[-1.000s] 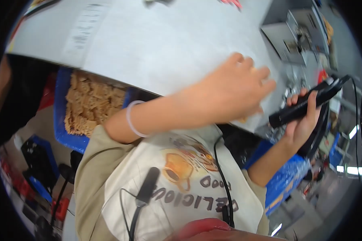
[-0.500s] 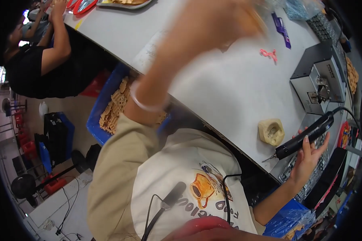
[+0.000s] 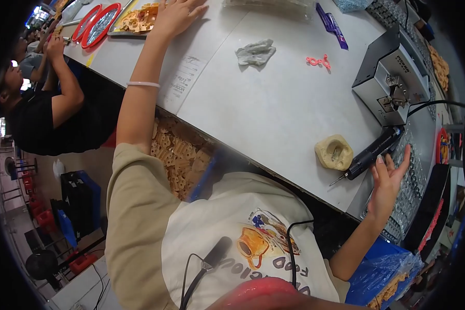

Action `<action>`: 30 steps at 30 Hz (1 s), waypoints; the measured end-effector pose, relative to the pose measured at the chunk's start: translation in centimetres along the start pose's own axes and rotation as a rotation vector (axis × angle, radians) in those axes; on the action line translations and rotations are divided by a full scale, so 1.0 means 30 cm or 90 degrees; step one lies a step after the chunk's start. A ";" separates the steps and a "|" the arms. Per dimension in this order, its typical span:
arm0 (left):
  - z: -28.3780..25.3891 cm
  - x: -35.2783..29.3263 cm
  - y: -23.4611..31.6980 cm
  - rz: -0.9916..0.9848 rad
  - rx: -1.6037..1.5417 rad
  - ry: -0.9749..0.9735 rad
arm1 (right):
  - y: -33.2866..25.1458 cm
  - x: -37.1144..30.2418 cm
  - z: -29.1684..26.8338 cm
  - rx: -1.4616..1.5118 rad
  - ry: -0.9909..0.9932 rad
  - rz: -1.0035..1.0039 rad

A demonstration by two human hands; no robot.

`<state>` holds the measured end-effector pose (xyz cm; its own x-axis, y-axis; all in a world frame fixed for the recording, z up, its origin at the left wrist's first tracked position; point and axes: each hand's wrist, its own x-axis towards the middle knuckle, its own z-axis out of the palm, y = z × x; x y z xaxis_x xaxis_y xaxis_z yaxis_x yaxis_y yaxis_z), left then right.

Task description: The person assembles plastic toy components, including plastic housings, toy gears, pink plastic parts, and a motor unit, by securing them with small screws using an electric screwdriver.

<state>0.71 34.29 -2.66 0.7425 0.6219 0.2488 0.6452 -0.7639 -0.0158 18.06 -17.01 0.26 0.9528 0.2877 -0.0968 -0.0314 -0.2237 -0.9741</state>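
My left hand (image 3: 178, 16) reaches to the far left of the white table, fingers stretched out and apart, next to a metal tray (image 3: 132, 34) of orange-tan plastic parts. The hand's far fingertips run to the picture's edge. My right hand (image 3: 387, 188) is open at the right, fingers spread, beside a black rotary handpiece (image 3: 373, 154) with a thin metal bit. Its fingertips are close to the handpiece; whether they touch it I cannot tell. A cream-coloured block (image 3: 323, 155) with a round hollow stands just left of the handpiece.
A grey control box (image 3: 381, 90) stands at the right. A pink part (image 3: 320, 63), a crumpled whitish cloth (image 3: 256, 53) and a purple wrapper (image 3: 332, 26) lie farther back. Two red-rimmed dishes (image 3: 102, 25) are far left. Below the edge sits a bin of tan parts (image 3: 178, 163). A co-worker (image 3: 41, 108) sits left.
My left arm has swung left from the table's middle, where the hand was blurred, to beside the tray. The handpiece, earlier over my right hand's fingers, now lies lower beside the spread fingers.
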 end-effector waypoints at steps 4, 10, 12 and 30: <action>0.087 0.058 -0.220 0.160 0.188 0.309 | -0.020 -0.029 0.019 -0.042 -0.077 -0.038; 0.091 0.118 -0.398 0.077 0.209 0.286 | -0.048 -0.097 0.026 -0.082 -0.098 -0.154; 0.084 0.195 -0.337 0.015 0.214 0.108 | -0.070 -0.117 0.024 -0.091 -0.092 -0.166; 0.204 0.271 -0.564 -0.172 -0.032 0.127 | 0.021 -0.047 -0.460 -0.631 0.205 -0.336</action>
<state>-3.08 53.33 -6.29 0.4927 0.7608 0.4223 0.8004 -0.5867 0.1231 20.87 -30.39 2.60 0.8142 0.3439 0.4678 0.5051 -0.8169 -0.2785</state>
